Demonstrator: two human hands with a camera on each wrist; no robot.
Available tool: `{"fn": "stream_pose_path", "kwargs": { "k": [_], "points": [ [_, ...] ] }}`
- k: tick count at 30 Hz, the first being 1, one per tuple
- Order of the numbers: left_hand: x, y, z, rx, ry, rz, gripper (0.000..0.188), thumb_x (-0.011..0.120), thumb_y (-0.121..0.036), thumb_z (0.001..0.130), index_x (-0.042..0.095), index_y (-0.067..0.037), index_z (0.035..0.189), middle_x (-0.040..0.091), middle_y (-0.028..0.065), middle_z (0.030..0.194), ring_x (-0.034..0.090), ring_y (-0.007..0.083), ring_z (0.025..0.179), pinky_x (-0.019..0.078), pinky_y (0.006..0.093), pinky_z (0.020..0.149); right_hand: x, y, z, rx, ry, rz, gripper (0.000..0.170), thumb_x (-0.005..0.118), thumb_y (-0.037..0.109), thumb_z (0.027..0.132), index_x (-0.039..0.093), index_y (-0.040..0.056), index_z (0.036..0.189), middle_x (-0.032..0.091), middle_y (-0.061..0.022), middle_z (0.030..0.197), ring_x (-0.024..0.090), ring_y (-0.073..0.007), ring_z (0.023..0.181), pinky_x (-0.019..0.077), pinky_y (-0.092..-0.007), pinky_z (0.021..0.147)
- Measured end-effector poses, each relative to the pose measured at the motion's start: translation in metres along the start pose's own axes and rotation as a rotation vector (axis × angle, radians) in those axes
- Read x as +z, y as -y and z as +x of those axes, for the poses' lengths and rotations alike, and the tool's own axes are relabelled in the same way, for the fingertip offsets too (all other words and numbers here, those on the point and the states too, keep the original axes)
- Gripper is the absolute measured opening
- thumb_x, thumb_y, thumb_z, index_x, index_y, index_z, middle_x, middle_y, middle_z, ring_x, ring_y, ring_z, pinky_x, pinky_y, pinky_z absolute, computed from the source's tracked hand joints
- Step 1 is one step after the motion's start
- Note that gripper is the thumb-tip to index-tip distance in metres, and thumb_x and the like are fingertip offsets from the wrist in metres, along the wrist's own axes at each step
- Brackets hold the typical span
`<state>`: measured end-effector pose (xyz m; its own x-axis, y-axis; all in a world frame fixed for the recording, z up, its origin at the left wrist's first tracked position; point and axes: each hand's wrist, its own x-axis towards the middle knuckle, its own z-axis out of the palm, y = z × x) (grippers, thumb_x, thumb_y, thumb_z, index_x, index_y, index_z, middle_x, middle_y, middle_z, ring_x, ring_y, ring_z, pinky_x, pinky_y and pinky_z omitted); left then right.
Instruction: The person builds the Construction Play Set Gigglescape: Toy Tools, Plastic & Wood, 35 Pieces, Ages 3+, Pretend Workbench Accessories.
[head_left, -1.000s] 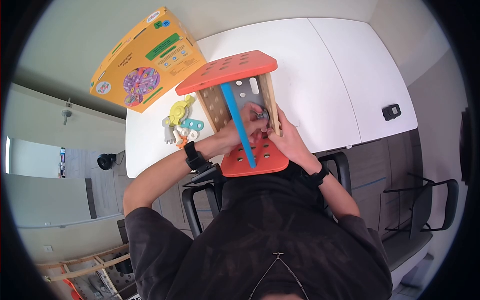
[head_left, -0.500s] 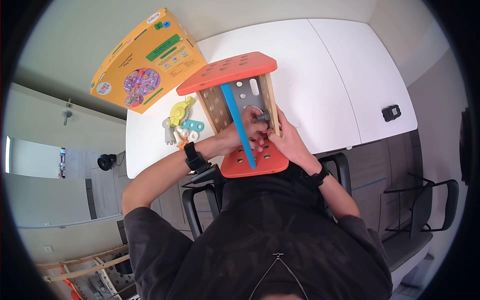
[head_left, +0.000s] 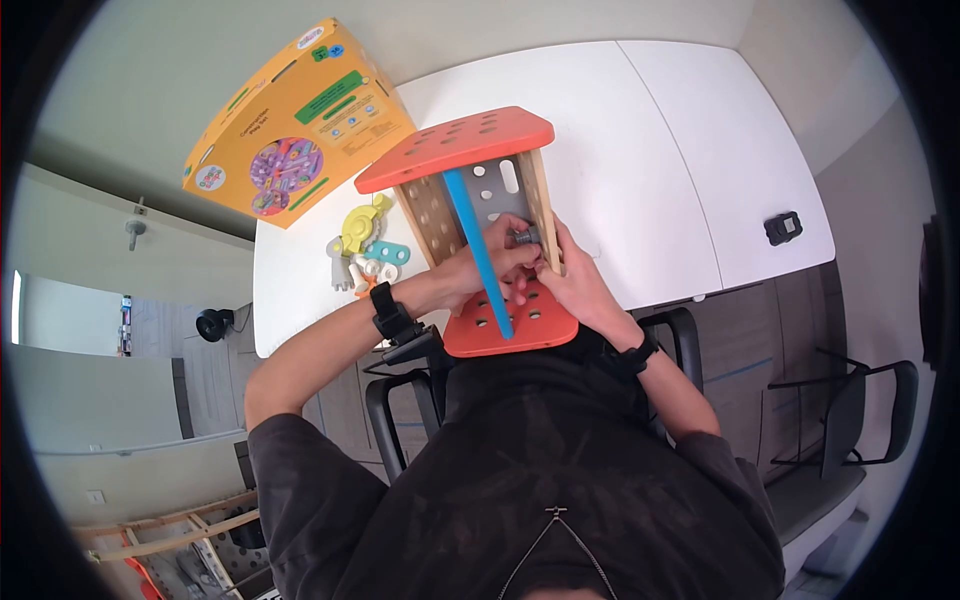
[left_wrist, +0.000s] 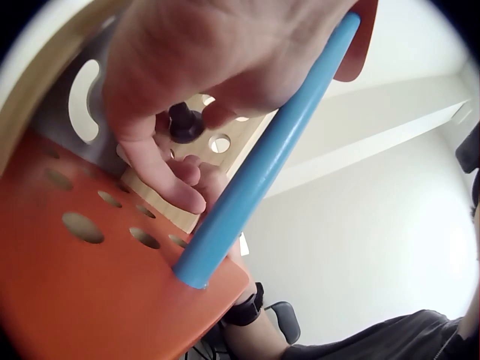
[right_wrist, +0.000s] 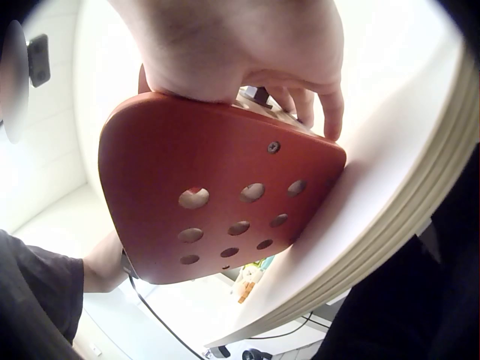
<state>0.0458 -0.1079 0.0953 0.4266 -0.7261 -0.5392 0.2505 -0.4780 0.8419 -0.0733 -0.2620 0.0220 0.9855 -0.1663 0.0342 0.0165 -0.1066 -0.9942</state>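
Note:
Two red-orange end panels [head_left: 465, 146], pierced wooden sides [right_wrist: 286, 114], a grey panel [head_left: 490, 198] and a blue rod [head_left: 482, 255] form an open frame. Inside it, my left hand [head_left: 482, 270] pinches a dark grey bolt [head_left: 525, 237] beside the right wooden side. The bolt's dark end [left_wrist: 185, 124] shows between the fingers in the left wrist view. My right hand [head_left: 582, 288] grips that wooden side from outside, near the lower red-orange panel [left_wrist: 97, 262]. In the right wrist view, the right hand [right_wrist: 247, 52] lies across the panel's edge; some fingertips are hidden.
A yellow box [head_left: 300, 130] stands behind the frame on the left. Yellow, teal, grey, white and orange toy pieces [head_left: 362, 230] lie beside the frame. A small black device [head_left: 783, 228] is on the white table [head_left: 640, 130] at the right.
My left fingers have shifted around the bolt, which has moved slightly downward in the head view. The right hand keeps its grip on the wooden side.

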Motion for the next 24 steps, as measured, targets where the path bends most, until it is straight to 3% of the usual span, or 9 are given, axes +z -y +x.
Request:
{"fn": "stream_pose_path", "kwargs": {
  "k": [3, 6, 9, 12, 15, 18, 24],
  "points": [
    [-0.001, -0.002, 0.005, -0.12, 0.003, -0.104, 0.053, 0.049, -0.05, 0.113, 0.045, 0.001, 0.13, 0.055, 0.0099, 0.105, 0.067, 0.0199, 0.074, 0.063, 0.0333, 0.061, -0.001, 0.0, 0.0, -0.004, -0.002, -0.025, 0.085, 0.06, 0.005, 0.097, 0.018, 0.0012, 0.17, 0.069, -0.0216, 0.126, 0.072, -0.031, 0.111, 0.0546, -0.0402, 0.099],
    [-0.004, 0.004, 0.011, -0.128, 0.002, -0.084, 0.055, 0.046, -0.052, 0.113, 0.047, 0.001, 0.126, 0.055, 0.0099, 0.105, 0.066, 0.0189, 0.074, 0.0613, 0.0315, 0.06, 0.0, -0.001, 0.0, 0.011, -0.003, -0.028, 0.085, 0.061, 0.006, 0.097, 0.018, 0.0013, 0.17, 0.07, -0.0209, 0.123, 0.072, -0.0301, 0.11, 0.0544, -0.0399, 0.099],
    [-0.006, 0.008, 0.016, -0.108, 0.029, -0.067, 0.051, 0.047, -0.048, 0.114, 0.049, 0.002, 0.123, 0.056, 0.0094, 0.104, 0.068, 0.018, 0.073, 0.0596, 0.0295, 0.059, 0.0, 0.001, 0.0, 0.031, -0.001, -0.004, 0.085, 0.062, 0.008, 0.097, 0.018, 0.0012, 0.17, 0.071, -0.0202, 0.12, 0.072, -0.0289, 0.108, 0.0544, -0.0395, 0.098],
    [-0.01, 0.004, 0.015, -0.068, 0.042, 0.06, 0.042, 0.046, -0.044, 0.116, 0.051, -0.003, 0.122, 0.056, 0.0076, 0.107, 0.069, 0.0175, 0.082, 0.0656, 0.034, 0.072, -0.002, 0.001, 0.001, 0.035, 0.007, -0.01, 0.085, 0.062, 0.008, 0.097, 0.018, 0.0011, 0.17, 0.071, -0.02, 0.12, 0.072, -0.0285, 0.106, 0.0545, -0.0392, 0.098],
    [-0.012, 0.007, 0.017, -0.041, 0.048, 0.048, 0.036, 0.048, -0.038, 0.116, 0.05, -0.003, 0.123, 0.058, 0.0063, 0.106, 0.07, 0.0159, 0.087, 0.0671, 0.0332, 0.075, 0.0, -0.003, 0.001, 0.023, -0.003, -0.004, 0.084, 0.062, 0.009, 0.098, 0.019, 0.001, 0.17, 0.071, -0.0197, 0.12, 0.072, -0.028, 0.105, 0.0546, -0.0389, 0.098],
    [-0.012, 0.007, 0.019, -0.04, 0.027, 0.036, 0.037, 0.05, -0.036, 0.116, 0.052, -0.001, 0.126, 0.06, 0.006, 0.106, 0.07, 0.0143, 0.088, 0.068, 0.0333, 0.075, -0.001, -0.004, 0.002, 0.03, -0.004, 0.004, 0.083, 0.062, 0.009, 0.098, 0.02, 0.0009, 0.169, 0.071, -0.0195, 0.12, 0.072, -0.0275, 0.105, 0.0546, -0.0389, 0.098],
    [-0.01, 0.003, 0.016, 0.12, -0.076, 0.347, 0.038, 0.054, -0.033, 0.114, 0.055, 0.003, 0.125, 0.063, 0.009, 0.108, 0.069, 0.0123, 0.087, 0.0689, 0.0317, 0.073, 0.0, -0.006, 0.004, 0.036, -0.004, 0.029, 0.083, 0.062, 0.009, 0.098, 0.02, 0.001, 0.17, 0.072, -0.0189, 0.121, 0.072, -0.025, 0.106, 0.0538, -0.0377, 0.1]
  ]
}}
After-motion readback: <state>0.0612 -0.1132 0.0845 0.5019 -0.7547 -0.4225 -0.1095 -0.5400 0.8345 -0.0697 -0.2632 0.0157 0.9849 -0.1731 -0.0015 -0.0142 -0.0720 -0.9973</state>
